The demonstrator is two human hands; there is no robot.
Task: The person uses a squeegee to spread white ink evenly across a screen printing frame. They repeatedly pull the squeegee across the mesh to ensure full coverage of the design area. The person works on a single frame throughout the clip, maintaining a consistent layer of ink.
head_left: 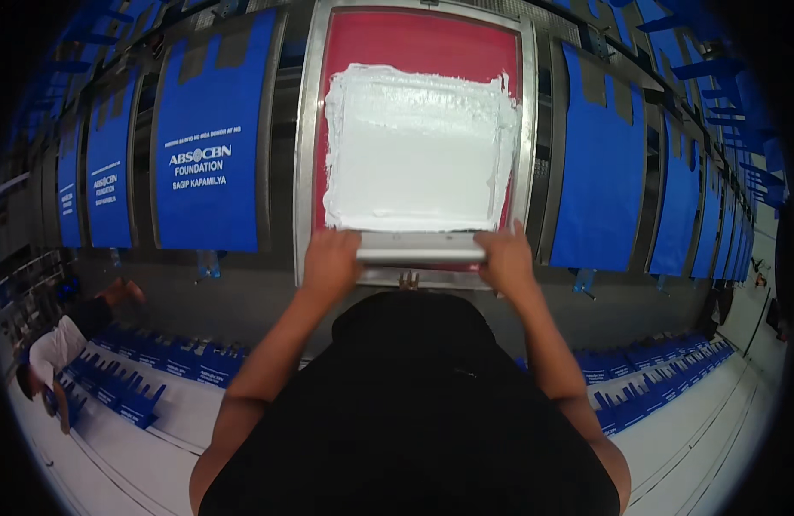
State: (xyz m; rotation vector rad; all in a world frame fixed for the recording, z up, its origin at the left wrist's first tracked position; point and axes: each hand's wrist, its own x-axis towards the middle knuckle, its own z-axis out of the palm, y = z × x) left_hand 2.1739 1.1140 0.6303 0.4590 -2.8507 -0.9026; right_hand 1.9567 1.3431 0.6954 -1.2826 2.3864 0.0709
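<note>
Both my hands grip a wide metal-backed squeegee (423,247) that lies across the near end of a screen printing frame (308,163). My left hand (331,262) is closed on its left end, my right hand (507,258) on its right end. Within the metal frame, thick white ink (423,163) covers most of the red mesh (423,39), with raised ridges along its edges. The squeegee's blade and whatever lies beneath the frame are hidden.
Blue bag-shaped fabric pieces (212,129) with white print lie on boards to the left; unprinted blue pieces (597,163) lie to the right. Several blue printed pieces (126,396) stand in rows on the pale floor (672,439). Another person (57,353) bends over at the far left.
</note>
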